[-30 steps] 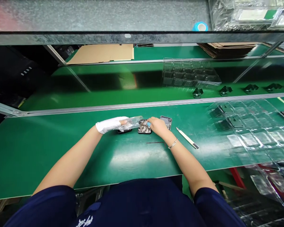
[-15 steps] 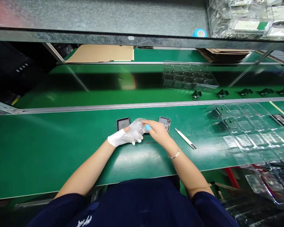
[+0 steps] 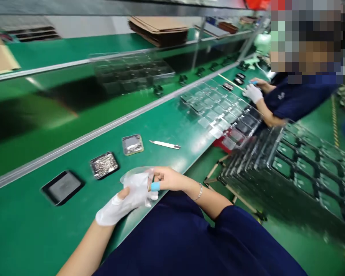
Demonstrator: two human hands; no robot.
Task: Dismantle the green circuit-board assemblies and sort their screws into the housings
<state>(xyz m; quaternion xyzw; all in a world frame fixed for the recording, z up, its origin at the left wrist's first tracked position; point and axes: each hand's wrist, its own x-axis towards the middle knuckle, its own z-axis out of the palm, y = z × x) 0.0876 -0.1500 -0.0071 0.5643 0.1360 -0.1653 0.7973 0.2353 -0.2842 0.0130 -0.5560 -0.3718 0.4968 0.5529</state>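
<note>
My left hand (image 3: 122, 201), in a white glove with the thumb bare, is closed around a clear plastic bag (image 3: 136, 182) above the front of the green bench. My right hand (image 3: 165, 179), with a blue wrap on one finger, is closed at the bag's right edge, its fingertips partly inside or behind the plastic. What the bag holds, if anything, I cannot make out. Beyond the hands lie a black square case (image 3: 63, 188), a dark square piece covered in small shiny parts (image 3: 104, 165) and a square piece with a grey panel (image 3: 132, 144).
A slim white pointed tool (image 3: 165, 145) lies on the bench (image 3: 14, 230). Clear compartment trays (image 3: 218, 111) overhang the edge at right. A tall stack of trays (image 3: 304, 165) stands beside the bench. At far right, a co-worker's gloved hand (image 3: 252, 93) handles something blurred.
My view has swung right, bringing the co-worker and the tray stack into sight. Both hands have drawn back toward my body and the bench edge with the bag, away from the square pieces.
</note>
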